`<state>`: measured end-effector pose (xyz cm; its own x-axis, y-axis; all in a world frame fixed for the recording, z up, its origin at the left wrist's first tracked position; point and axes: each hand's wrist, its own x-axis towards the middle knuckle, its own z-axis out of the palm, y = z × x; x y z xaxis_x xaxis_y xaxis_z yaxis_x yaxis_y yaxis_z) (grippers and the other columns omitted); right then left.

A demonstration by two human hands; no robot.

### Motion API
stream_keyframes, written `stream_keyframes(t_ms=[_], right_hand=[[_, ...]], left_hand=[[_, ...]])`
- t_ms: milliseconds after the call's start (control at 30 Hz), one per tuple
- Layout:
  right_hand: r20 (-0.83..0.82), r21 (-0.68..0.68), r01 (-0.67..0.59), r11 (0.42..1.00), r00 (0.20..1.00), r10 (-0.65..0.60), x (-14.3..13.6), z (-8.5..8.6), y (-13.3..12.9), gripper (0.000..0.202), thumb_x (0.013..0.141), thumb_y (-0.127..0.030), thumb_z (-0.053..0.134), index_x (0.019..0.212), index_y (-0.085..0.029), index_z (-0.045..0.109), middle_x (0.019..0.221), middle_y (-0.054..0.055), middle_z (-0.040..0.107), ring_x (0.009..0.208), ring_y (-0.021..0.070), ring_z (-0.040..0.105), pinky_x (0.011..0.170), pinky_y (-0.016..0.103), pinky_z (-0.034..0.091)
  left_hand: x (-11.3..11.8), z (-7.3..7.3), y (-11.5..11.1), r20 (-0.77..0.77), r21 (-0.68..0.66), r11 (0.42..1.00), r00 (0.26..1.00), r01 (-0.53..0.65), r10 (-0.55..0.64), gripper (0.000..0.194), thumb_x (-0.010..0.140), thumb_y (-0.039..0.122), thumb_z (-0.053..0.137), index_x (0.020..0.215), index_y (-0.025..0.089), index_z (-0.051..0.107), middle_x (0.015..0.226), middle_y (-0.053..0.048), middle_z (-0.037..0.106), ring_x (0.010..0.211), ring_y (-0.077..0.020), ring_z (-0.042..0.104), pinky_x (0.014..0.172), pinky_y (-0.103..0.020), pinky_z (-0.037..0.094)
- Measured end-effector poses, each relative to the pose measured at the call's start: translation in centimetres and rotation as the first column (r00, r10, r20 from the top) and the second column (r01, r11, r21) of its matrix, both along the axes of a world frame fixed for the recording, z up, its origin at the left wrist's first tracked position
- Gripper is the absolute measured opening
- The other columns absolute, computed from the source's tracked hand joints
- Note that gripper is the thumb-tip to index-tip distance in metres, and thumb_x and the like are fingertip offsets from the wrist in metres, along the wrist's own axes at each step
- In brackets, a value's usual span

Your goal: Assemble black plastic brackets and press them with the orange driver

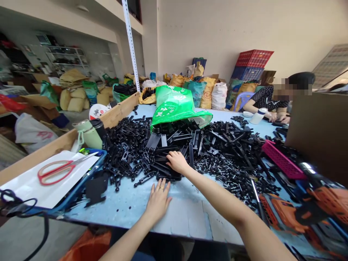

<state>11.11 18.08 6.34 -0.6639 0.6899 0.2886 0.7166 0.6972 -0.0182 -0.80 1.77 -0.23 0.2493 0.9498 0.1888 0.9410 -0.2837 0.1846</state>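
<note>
The left hand (159, 203) rests palm down on the light blue table (187, 214), loose and unclenched, its fingers spread and their tips at the near edge of a wide heap of black plastic parts (127, 145). The right hand (178, 162) reaches over that edge, its fingers bent onto some long black pieces (161, 168) lying just beyond the left fingertips; whether it grasps one or only touches them, I cannot tell. Behind the hands, a bright green bag (175, 103) lies on its side with its mouth toward them, black parts at its opening. To the right of the right hand, many small pieces with silvery shanks (223, 168) spread across the table, and farther right stand a pink basket (281, 159) and, nearer, an orange power tool (288, 214). On the left, red-handled scissors (73, 165) lie on a white sheet (29, 188) over a blue tray (102, 156), near a pale green tumbler (91, 136). Across the table at far right, another person (268, 99) leans over the surface, both hands beside a white bottle (258, 116)
</note>
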Motion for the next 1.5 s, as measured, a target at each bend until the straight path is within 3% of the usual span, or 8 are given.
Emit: stream_keyframes(t_ms=[333,600,900,967,1100,1200,1400,1500], right_hand=[[-0.15,-0.047,0.238,0.97,0.959,-0.242,4.9,-1.4,-2.0,0.027,0.086,-0.04,0.049,0.103,-0.022,0.059,0.113,0.01,0.053,0.099,0.026,0.049,0.081,0.04,0.042],[-0.618,-0.537,0.313,0.783,0.485,-0.618,12.0,-3.3,-2.3,0.048,0.074,-0.065,0.048,0.082,-0.021,0.066,0.086,0.009,0.062,0.086,0.026,0.057,0.075,0.04,0.048],[-0.629,-0.643,0.324,0.694,0.293,-0.72,18.3,-3.3,-4.2,0.044,0.074,-0.063,0.046,0.079,-0.022,0.061,0.075,0.008,0.063,0.065,0.0232,0.06,0.054,0.038,0.05],[-0.651,-0.566,0.353,0.745,0.363,-0.667,18.3,-2.4,-6.4,0.028,0.069,-0.046,0.061,0.088,-0.025,0.064,0.093,0.009,0.064,0.088,0.0267,0.059,0.073,0.043,0.05],[-0.349,-0.321,-0.026,0.947,0.932,-0.093,16.0,-0.9,-12.7,0.04,0.075,-0.016,0.054,0.112,-0.032,0.06,0.119,0.004,0.056,0.116,0.0239,0.044,0.1,0.048,0.032],[-0.085,-0.345,-0.279,0.896,0.96,0.266,13.3,-1.5,-16.6,0.043,0.084,-0.01,0.043,0.119,-0.031,0.055,0.134,0.003,0.044,0.125,0.0222,0.035,0.105,0.046,0.025],[0.001,-0.394,0.375,0.839,0.913,-0.408,9.9,-4.0,-18.6,0.055,0.087,-0.04,0.045,0.136,-0.017,0.037,0.109,0.016,0.056,0.096,0.0279,0.055,0.08,0.04,0.045],[-0.115,-0.542,0.339,0.769,0.876,-0.468,8.9,-3.8,-18.3,0.054,0.086,-0.045,0.045,0.132,-0.018,0.044,0.103,0.014,0.057,0.092,0.0274,0.057,0.08,0.04,0.045]], left_hand=[[-6.7,2.2,3.1,0.046,-0.03,0.915,0.914,-0.402,0.403,0.026,0.083,0.021,0.041,0.102,0.012,0.057,0.104,-0.016,0.057,0.104,-0.0302,0.05,0.084,-0.043,0.042],[-8.2,0.6,2.1,0.16,-0.122,0.923,0.911,-0.364,0.381,0.028,0.088,0.024,0.035,0.108,0.011,0.05,0.104,-0.014,0.059,0.099,-0.0242,0.056,0.084,-0.036,0.044],[-3.3,1.2,-2.8,0.595,-0.361,0.927,0.741,-0.1,0.311,0.032,0.087,0.031,0.034,0.107,0.014,0.053,0.097,-0.01,0.064,0.085,-0.0204,0.062,0.077,-0.034,0.047],[-2.6,1.2,-3.1,0.634,-0.359,0.929,0.706,-0.092,0.315,0.03,0.086,0.033,0.036,0.105,0.015,0.053,0.099,-0.01,0.063,0.087,-0.021,0.061,0.079,-0.035,0.046],[-2.0,0.8,-3.4,0.702,-0.36,0.927,0.624,-0.104,0.342,0.031,0.085,0.038,0.041,0.103,0.017,0.055,0.101,-0.009,0.063,0.094,-0.0228,0.059,0.082,-0.037,0.045],[-1.7,0.5,-3.5,0.774,-0.378,0.922,0.52,-0.079,0.362,0.037,0.081,0.04,0.049,0.109,0.016,0.056,0.101,-0.009,0.062,0.089,-0.0216,0.06,0.077,-0.034,0.048],[-1.0,1.2,-3.9,0.801,-0.346,0.934,0.492,-0.085,0.342,0.036,0.073,0.039,0.061,0.101,0.016,0.063,0.094,-0.007,0.064,0.084,-0.0199,0.06,0.079,-0.032,0.047],[-0.2,2.3,-4.2,0.807,-0.402,0.914,0.451,-0.055,0.382,0.041,0.084,0.046,0.044,0.105,0.016,0.063,0.095,-0.008,0.066,0.082,-0.0199,0.061,0.073,-0.031,0.049]])
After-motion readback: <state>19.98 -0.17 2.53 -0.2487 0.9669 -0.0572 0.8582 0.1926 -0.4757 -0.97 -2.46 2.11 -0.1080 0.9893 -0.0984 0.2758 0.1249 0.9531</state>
